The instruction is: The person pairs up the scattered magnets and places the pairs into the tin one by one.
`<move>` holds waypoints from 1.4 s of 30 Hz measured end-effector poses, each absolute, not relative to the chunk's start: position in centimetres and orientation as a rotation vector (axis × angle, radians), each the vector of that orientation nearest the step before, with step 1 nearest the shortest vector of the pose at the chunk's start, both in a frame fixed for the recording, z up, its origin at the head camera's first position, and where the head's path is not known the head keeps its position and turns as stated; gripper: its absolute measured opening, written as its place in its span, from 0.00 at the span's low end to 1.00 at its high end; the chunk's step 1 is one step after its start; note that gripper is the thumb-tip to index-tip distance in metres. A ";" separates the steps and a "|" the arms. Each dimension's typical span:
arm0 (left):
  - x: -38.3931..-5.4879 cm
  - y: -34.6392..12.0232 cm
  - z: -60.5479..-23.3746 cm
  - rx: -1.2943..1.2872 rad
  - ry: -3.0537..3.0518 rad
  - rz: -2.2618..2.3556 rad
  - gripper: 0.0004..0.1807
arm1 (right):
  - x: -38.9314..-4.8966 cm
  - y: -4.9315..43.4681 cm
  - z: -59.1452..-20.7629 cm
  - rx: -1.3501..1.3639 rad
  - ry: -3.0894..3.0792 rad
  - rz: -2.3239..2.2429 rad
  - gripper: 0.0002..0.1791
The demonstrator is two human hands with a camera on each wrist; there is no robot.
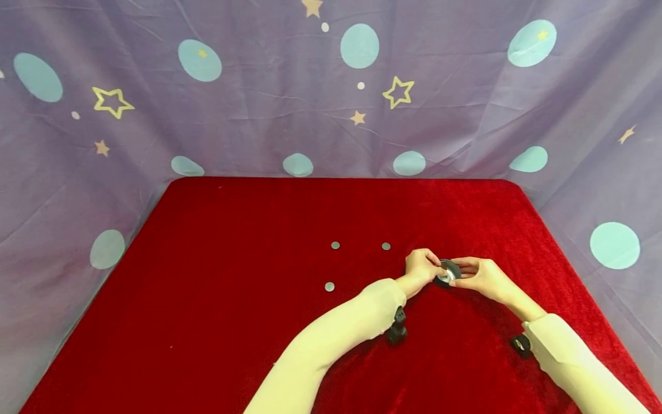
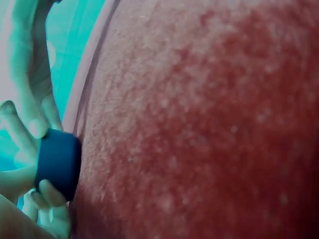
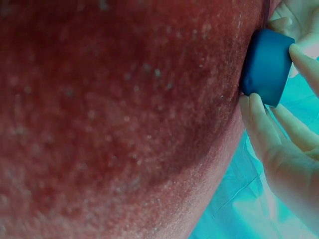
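Observation:
A short dark round cylinder point(image 1: 456, 269) with a pale, shiny middle stands on the red cloth at the right of centre. My right hand point(image 1: 486, 279) holds it by its right side, thumb and fingers spread around the rim. On the opposite side my left hand point(image 1: 421, 266) grips the edge, one fingertip over the pale middle. From the left wrist, the cylinder's smooth dark side point(image 2: 59, 164) shows between both hands, its base right at the cloth. The right wrist view has its side point(image 3: 267, 67) with my right fingertips point(image 3: 255, 102) against it.
Three small, flat grey discs lie left of the hands: a back-left disc point(image 1: 335, 245), a back-right disc point(image 1: 386, 246) and a nearer disc point(image 1: 329, 286). Red cloth point(image 1: 217, 299) covers the table. A purple patterned curtain point(image 1: 258, 115) hangs around its back and sides.

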State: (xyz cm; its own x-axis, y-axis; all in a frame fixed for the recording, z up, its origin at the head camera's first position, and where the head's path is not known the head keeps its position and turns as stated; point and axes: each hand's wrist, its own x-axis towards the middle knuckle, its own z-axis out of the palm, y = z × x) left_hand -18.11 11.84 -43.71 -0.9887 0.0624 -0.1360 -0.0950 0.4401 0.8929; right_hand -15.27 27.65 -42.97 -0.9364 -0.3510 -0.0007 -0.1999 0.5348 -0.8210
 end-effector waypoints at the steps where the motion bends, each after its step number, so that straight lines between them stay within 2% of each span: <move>1: -18.1 11.8 -43.7 -0.020 2.516 1.602 0.09 | -15.3 27.7 -43.0 -0.472 2.603 -1.364 0.27; 10: -18.3 11.4 -43.6 -0.076 2.088 1.836 0.04 | -15.2 28.1 -43.1 -0.441 2.619 -1.323 0.29; 15: -18.3 10.9 -43.6 -0.069 2.000 1.877 0.07 | -15.2 28.1 -43.2 -0.444 2.643 -1.316 0.28; 28: -18.5 10.8 -43.8 -0.121 2.057 1.881 0.06 | -15.0 27.8 -42.9 -0.431 2.626 -1.333 0.28; 42: -18.7 9.6 -43.7 -0.011 2.014 1.825 0.08 | -15.1 27.7 -42.9 -0.450 2.640 -1.283 0.29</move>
